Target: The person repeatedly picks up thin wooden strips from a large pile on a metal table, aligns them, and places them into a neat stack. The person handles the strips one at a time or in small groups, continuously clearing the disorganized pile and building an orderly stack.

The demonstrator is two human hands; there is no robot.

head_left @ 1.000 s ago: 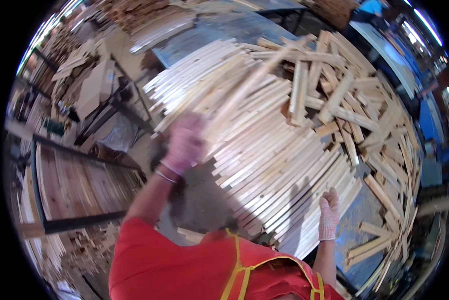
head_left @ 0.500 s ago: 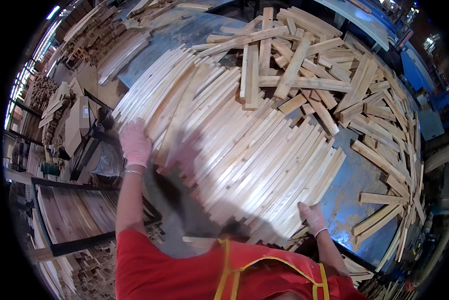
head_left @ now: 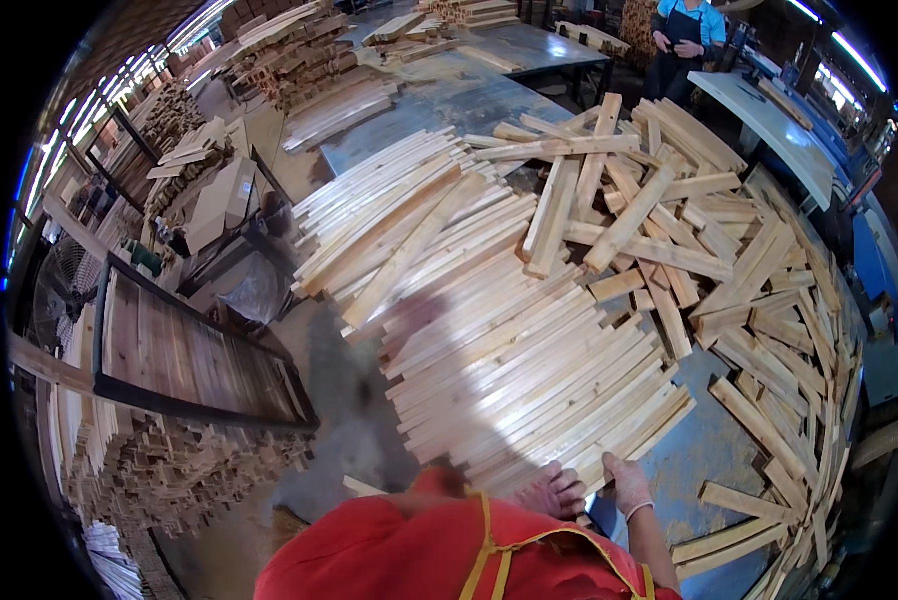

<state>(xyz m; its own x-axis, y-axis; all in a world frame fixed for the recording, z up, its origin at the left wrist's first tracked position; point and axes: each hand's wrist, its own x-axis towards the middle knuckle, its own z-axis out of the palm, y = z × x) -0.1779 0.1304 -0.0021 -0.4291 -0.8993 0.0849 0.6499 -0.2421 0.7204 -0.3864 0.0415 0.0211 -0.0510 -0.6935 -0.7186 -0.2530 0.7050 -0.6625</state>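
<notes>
A wide row of pale wooden strips (head_left: 499,350) lies side by side on the blue-grey worktable, their near ends uneven. My left hand (head_left: 554,490), in a pale glove, is at the near right end of the row with its fingers curled; what lies inside them is hidden. Just to its right, my right hand (head_left: 629,487), gloved too, grips the near end of the outermost strip, thumb uppermost. One longer, darker strip (head_left: 414,250) rests aslant on top of the row at the far left.
A jumbled heap of wooden pieces (head_left: 659,220) covers the table's far and right side. To the left stand a black-framed rack of boards (head_left: 189,350) and stacked wood ends (head_left: 189,455). A person in a blue shirt (head_left: 684,35) stands beyond the tables.
My left hand has left the far left edge of the row and come across to the near right end, beside my right hand. The view has tilted up, showing more of the room.
</notes>
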